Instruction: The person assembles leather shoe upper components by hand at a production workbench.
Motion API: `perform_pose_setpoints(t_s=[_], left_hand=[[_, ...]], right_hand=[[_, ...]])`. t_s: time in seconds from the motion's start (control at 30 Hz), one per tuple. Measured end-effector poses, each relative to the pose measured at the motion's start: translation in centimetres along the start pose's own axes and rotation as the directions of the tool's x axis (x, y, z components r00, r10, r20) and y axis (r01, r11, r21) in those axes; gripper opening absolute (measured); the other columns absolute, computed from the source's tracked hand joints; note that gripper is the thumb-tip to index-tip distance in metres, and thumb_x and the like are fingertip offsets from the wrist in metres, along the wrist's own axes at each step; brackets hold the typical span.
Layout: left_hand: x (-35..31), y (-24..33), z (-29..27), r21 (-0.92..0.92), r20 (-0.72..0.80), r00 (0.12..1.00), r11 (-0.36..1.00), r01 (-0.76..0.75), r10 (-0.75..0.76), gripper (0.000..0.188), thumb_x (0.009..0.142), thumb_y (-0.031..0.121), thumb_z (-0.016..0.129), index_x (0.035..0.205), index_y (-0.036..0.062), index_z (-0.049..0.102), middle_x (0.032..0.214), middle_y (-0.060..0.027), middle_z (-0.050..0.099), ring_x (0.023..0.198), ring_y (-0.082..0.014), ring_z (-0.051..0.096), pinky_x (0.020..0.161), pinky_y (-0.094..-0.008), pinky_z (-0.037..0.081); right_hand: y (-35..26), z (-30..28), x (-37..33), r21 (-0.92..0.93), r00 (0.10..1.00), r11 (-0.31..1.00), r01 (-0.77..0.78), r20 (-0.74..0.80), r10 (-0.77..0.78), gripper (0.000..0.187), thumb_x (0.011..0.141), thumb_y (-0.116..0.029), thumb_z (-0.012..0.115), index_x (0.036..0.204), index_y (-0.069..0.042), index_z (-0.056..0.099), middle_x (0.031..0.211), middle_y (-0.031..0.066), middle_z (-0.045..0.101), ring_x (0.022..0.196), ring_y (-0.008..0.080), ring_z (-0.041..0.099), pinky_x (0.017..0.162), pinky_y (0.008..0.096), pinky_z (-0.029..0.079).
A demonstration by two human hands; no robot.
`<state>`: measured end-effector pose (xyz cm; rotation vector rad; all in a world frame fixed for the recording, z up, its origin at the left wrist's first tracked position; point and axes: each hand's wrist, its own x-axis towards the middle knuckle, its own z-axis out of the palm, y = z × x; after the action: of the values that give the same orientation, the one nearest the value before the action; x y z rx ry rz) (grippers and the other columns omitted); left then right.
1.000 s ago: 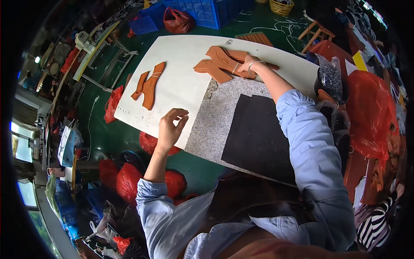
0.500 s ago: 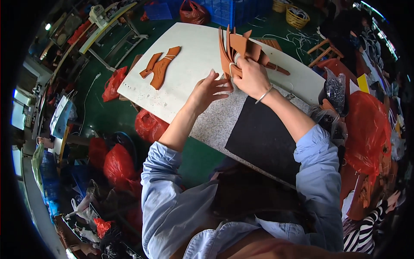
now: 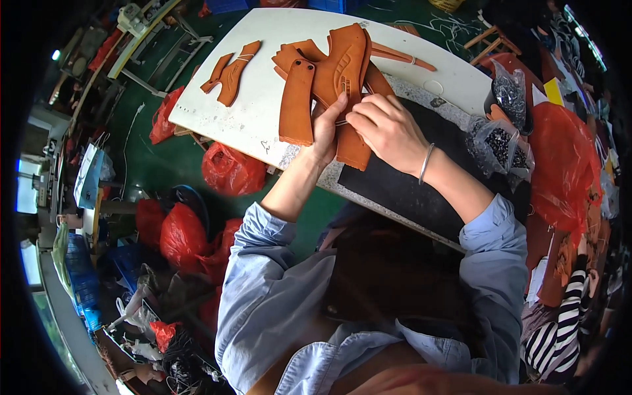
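Observation:
A bundle of tan-brown leather pieces point(image 3: 329, 79) is held up over the near side of the table, its pieces fanned out and crossing one another. My left hand point(image 3: 324, 131) grips the bundle from below, thumb lying on the front piece. One hanging strip has two dark holes near its top. My right hand point(image 3: 390, 128) is closed in a pinch at the bundle's middle, where a short bit of pale band point(image 3: 341, 122) shows by the fingertips. A smaller banded set of leather pieces point(image 3: 230, 76) rests at the table's left.
The white table point(image 3: 197, 108) carries a black mat point(image 3: 408, 178), narrow leather strips point(image 3: 405, 56) and a thin pale loop point(image 3: 433, 87). Clear bags of small dark parts point(image 3: 503, 145) and a red plastic bag point(image 3: 563, 164) stand at the right. More red bags point(image 3: 230, 168) lie left of the table.
The leather bundle has come nearer and turned to show its broad faces. My left hand, free and spread before, now grips it; my right hand has shifted to a pinch at its middle.

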<state>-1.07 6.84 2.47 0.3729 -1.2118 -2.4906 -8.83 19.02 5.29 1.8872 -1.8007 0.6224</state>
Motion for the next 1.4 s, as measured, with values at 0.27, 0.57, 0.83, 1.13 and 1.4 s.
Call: perform_pose_setpoints(t_s=[0.27,0.57,0.83,1.13,1.4], left_hand=[[-0.4,-1.2,1.3,0.014,0.055,0.998,1.000,-0.014,0.013,0.030,0.090,0.017,0.047,0.115,0.0013,0.049,0.105,-0.0098,0.058,0.092,-0.0179,0.058,0.078,-0.0298,0.050],[3.7,-3.2,1.2,-0.091,-0.241,0.970,0.994,-0.063,0.040,0.029,0.090,0.023,0.043,0.108,0.0036,0.054,0.098,-0.0104,0.062,0.090,-0.0202,0.059,0.084,-0.0328,0.046],[5.8,-2.6,1.1,-0.142,-0.123,0.992,0.989,-0.050,0.032,0.029,0.088,0.019,0.047,0.112,0.0021,0.052,0.101,-0.0128,0.061,0.096,-0.0231,0.057,0.088,-0.0351,0.045],[6.5,-1.2,-1.1,-0.322,-0.420,0.889,0.887,-0.332,0.181,0.042,0.087,0.015,0.052,0.127,0.0106,0.038,0.123,-0.0080,0.048,0.111,-0.0234,0.047,0.098,-0.0415,0.038],[1.8,0.1,-1.6,-0.085,-0.168,0.957,0.963,-0.255,0.238,0.045,0.083,0.011,0.059,0.124,0.0081,0.042,0.117,-0.0080,0.051,0.105,-0.0196,0.051,0.091,-0.0368,0.044]], right_hand=[[-0.8,-1.4,-1.1,0.317,0.961,0.910,-0.267,0.153,0.229,0.005,0.068,-0.002,0.059,0.072,-0.002,0.056,0.076,0.0086,0.053,0.071,0.0255,0.052,0.067,0.0350,0.044],[0.6,-4.2,-4.4,0.356,0.962,0.918,-0.177,0.260,0.085,0.006,0.074,-0.001,0.057,0.073,0.001,0.052,0.083,0.0086,0.048,0.077,0.0246,0.053,0.066,0.0335,0.045],[1.1,-4.7,-4.7,0.293,0.946,0.949,-0.118,0.325,0.017,0.006,0.073,0.002,0.056,0.074,0.002,0.050,0.082,0.0105,0.048,0.075,0.0263,0.053,0.065,0.0345,0.045],[-0.4,-5.4,-6.0,0.406,0.901,0.877,-0.257,0.430,0.065,0.004,0.077,0.000,0.055,0.075,0.000,0.051,0.076,0.0118,0.049,0.074,0.0294,0.054,0.065,0.0367,0.045],[8.0,-5.1,-10.3,0.004,0.707,0.759,-0.651,0.370,0.603,0.012,0.073,-0.001,0.063,0.084,-0.002,0.059,0.084,0.0123,0.059,0.078,0.0286,0.060,0.067,0.0362,0.047]])
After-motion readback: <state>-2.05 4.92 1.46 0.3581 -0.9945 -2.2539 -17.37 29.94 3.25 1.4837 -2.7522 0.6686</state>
